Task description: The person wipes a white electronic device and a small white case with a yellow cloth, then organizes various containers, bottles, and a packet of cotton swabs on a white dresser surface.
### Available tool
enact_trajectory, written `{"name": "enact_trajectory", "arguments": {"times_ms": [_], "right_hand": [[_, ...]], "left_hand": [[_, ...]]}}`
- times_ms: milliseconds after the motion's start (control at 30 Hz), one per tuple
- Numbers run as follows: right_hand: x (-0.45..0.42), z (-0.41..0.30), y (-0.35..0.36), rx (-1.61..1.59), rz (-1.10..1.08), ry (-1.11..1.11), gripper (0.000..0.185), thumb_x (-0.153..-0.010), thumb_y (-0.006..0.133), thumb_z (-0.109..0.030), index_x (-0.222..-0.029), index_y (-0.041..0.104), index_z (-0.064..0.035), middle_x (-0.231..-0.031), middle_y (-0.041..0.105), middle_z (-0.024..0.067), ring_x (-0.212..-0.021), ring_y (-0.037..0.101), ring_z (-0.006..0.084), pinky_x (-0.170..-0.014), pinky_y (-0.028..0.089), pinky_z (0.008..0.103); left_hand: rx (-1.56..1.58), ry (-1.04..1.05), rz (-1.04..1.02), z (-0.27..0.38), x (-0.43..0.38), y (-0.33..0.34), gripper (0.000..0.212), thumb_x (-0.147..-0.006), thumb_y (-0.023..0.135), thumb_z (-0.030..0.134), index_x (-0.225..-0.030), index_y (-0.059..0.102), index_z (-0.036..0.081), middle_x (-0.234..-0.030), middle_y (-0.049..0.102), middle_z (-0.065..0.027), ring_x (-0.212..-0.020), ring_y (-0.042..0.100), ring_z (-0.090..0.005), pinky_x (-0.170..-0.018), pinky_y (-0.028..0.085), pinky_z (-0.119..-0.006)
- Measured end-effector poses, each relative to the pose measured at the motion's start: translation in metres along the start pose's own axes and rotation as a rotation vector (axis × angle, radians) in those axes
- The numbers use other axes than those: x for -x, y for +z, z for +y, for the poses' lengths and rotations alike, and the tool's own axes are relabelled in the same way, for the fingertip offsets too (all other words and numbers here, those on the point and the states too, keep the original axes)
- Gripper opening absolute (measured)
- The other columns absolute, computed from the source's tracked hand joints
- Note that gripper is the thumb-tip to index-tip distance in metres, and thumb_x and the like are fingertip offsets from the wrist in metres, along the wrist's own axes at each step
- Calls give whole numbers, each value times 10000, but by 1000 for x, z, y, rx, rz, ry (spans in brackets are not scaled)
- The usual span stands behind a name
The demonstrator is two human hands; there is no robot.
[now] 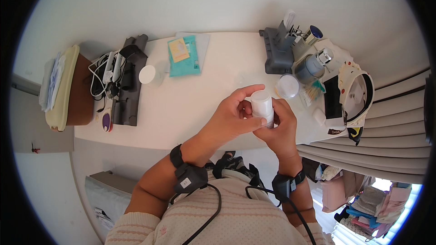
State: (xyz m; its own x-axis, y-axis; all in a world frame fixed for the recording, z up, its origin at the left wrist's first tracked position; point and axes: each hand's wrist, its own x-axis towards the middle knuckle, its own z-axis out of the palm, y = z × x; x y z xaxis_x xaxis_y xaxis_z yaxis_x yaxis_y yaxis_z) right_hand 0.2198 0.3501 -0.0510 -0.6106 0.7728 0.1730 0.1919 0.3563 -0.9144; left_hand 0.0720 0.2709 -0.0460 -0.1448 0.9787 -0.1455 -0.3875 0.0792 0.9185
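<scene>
Both of my hands hold a small white bottle (262, 103) with a translucent cap, above the front edge of the white table (190, 115). My left hand (235, 109) wraps it from the left, thumb across its lower part and index finger raised near its top. Around the right side and base curls my right hand (281, 122). Fingers hide much of the bottle's lower half. Just beyond my right hand stands a round jar (287, 86) with a white lid.
At the right are a grey holder (277, 51) with scissors, a pump bottle (313, 64), cotton swabs (311, 93) and a cream visor (356, 95). Leftward lie a teal packet (185, 58), a white-lidded cup (150, 75), a dark tray with cables (127, 85) and a brown bin (80, 92).
</scene>
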Motion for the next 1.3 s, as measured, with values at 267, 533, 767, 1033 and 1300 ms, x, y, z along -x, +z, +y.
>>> {"name": "enact_trajectory", "arguments": {"times_ms": [267,533,767,1033,1300], "right_hand": [[4,3,7,266,214,-195,543,-637,823,-136,-1129,616,-37,-942,608,111,-830,641,276,-682,544,371],[3,1,2,231,198,-148,581,-634,848,-163,-1140,604,-13,-950,617,117,-838,641,285,-681,550,369],[5,1,2,253,218,-197,564,-637,833,-139,-1139,611,-7,-952,616,122,-833,642,274,-688,545,353],[5,-7,-4,-162,110,33,455,-708,792,-107,-1122,644,9,-952,609,52,-866,630,135,-699,516,272],[13,8,-14,-795,-226,235,507,-787,705,-187,-1231,558,8,-1000,632,77,-847,630,152,-719,514,316]], "left_hand": [[277,-3,-5,-10,-8,14,707,-832,631,-69,-1476,356,32,-1213,572,-59,-1146,538,-155,-1015,433,-334],[226,43,-6,-4,-7,23,717,-835,590,-84,-1494,335,36,-1222,574,-52,-1133,542,-145,-1021,427,-335],[239,55,31,-7,-5,24,673,-838,526,-79,-1483,364,23,-1179,593,-45,-1096,545,-117,-999,431,-303],[374,-19,148,2,2,7,343,-941,505,28,-1264,614,-10,-908,645,-26,-847,599,-72,-817,514,-234],[131,143,127,1,1,10,264,-918,679,122,-1159,678,15,-925,664,-19,-770,610,-86,-687,518,-227]]}}
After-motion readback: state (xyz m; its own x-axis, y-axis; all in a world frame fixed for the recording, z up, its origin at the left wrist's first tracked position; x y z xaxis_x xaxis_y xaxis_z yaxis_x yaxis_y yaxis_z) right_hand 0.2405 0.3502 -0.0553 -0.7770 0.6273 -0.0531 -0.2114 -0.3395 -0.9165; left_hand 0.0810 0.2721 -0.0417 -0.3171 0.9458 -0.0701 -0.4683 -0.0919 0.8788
